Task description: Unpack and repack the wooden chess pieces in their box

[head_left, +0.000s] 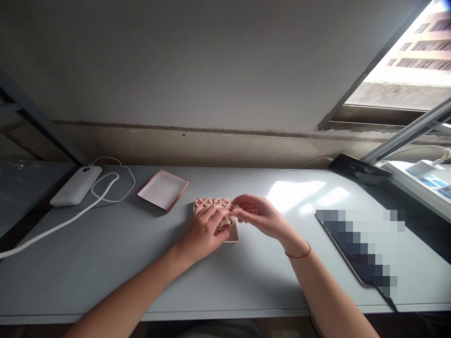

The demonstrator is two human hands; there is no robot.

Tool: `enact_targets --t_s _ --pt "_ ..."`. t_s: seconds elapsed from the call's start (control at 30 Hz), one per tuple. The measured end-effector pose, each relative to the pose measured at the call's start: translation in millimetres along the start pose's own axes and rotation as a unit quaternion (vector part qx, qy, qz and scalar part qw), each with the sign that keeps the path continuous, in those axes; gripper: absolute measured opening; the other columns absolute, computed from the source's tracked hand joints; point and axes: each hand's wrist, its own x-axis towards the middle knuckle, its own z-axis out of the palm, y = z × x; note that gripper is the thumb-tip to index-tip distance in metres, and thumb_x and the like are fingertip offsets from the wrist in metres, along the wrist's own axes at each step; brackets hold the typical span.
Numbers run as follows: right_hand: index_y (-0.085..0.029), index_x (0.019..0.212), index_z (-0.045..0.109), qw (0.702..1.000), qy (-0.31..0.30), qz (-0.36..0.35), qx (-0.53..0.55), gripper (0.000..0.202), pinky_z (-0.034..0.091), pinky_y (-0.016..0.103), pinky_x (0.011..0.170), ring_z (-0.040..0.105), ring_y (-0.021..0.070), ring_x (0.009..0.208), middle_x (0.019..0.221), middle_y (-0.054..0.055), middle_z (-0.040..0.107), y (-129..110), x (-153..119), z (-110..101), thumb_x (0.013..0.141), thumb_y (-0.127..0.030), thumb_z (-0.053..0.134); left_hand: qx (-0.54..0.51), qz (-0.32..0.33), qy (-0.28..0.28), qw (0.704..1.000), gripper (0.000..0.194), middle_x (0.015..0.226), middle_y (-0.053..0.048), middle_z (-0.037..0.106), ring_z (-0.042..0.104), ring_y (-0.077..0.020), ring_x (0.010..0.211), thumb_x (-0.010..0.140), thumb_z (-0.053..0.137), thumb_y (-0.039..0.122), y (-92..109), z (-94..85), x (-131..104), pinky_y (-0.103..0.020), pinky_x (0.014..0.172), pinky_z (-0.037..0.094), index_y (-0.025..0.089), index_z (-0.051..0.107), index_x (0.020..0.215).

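Note:
A small open box on the desk holds round xiangqi pieces with red and dark characters, a row of red ones along its far side. My left hand lies over the box, thumb and fingers closed around the pale edge of a xiangqi piece, partly hidden. From the right, my right hand reaches in with its thumb and fingers pinched together by the box's right side, close to the left fingertips. What sits in that pinch is too small to make out. To the left, the box's lid rests with its pale inside up.
A white power bank with a looping white cable is at the left. A tablet-like device, partly blurred out, lies at the right. A dark phone-like object sits at the back right by the metal frame. A wall rises behind the desk.

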Motion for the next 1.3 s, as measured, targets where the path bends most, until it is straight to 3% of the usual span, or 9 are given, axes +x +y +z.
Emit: enact_targets --t_s 0.17,0.43,0.63,0.73,0.93,1.13,1.3 --pt "-0.017 0.095 0.062 0.999 0.04 0.002 -0.018 0.036 0.053 0.029 0.063 0.058 0.0129 0.067 0.083 0.005 0.067 -4 -2 -9 0.079 -0.049 0.066 0.007 0.016 -0.058 0.998 0.008 0.088 0.003 0.068 0.061 -0.0156 0.087 0.077 0.06 0.013 5 2.5 -3 -0.032 0.082 0.037 0.021 0.058 0.077" --pt "-0.02 0.101 0.061 0.996 0.007 0.013 -0.091 0.03 0.054 0.029 0.063 0.057 0.0112 0.063 0.094 0.006 0.065 -4 -6 -13 0.083 -0.044 0.061 0.035 0.039 -0.105 0.993 0.008 0.095 0.0 0.07 0.058 -0.0193 0.096 0.084 0.057 0.02 6 3.1 -5 -0.036 0.082 0.035 0.023 0.064 0.08" --pt "-0.022 0.1 0.061 0.98 -0.058 -0.029 -0.187 0.02 0.052 0.025 0.062 0.059 0.0087 0.064 0.106 0.006 0.058 -10 -12 -11 0.082 -0.023 0.054 0.053 0.04 -0.099 0.993 0.007 0.103 -0.003 0.067 0.054 -0.0226 0.103 0.081 0.061 0.026 1 -2.8 -3 -0.04 0.089 0.037 0.023 0.066 0.084" --pt "-0.024 0.103 0.06 0.969 -0.098 -0.027 -0.225 0.023 0.049 0.023 0.058 0.06 0.0097 0.065 0.098 0.003 0.06 -13 -15 -3 0.08 -0.022 0.058 0.052 0.038 -0.105 0.992 0.021 0.114 -0.007 0.062 0.05 -0.0272 0.111 0.077 0.064 0.034 -6 -12.5 -1 -0.044 0.095 0.037 0.022 0.066 0.093" --pt "-0.024 0.098 0.057 0.947 -0.084 -0.025 -0.309 0.019 0.043 0.023 0.056 0.052 0.0084 0.058 0.09 0.001 0.061 -13 -17 12 0.079 -0.021 0.06 0.074 0.037 -0.181 0.98 0.066 0.142 -0.013 0.041 0.026 -0.0382 0.136 0.069 0.072 0.045 -24 -22.6 -2 -0.057 0.107 0.029 0.024 0.051 0.127" --pt "-0.023 0.09 0.059 0.947 -0.091 -0.034 -0.307 0.009 0.041 0.022 0.055 0.051 0.0088 0.058 0.086 0.0 0.061 -10 -15 11 0.081 -0.024 0.061 0.069 0.011 -0.196 0.978 0.064 0.143 -0.012 0.04 0.025 -0.0389 0.138 0.069 0.073 0.043 -26 -16.7 -5 -0.062 0.108 0.024 0.027 0.051 0.127" --pt "-0.024 0.091 0.061 0.952 -0.048 -0.036 -0.301 0.014 0.043 0.024 0.055 0.056 0.0121 0.062 0.082 0.002 0.062 -7 -13 7 0.088 -0.035 0.053 0.092 0.001 -0.156 0.983 0.059 0.139 -0.011 0.044 0.029 -0.036 0.136 0.075 0.069 0.047 -29 -11.4 -4 -0.06 0.11 0.023 0.027 0.051 0.127"
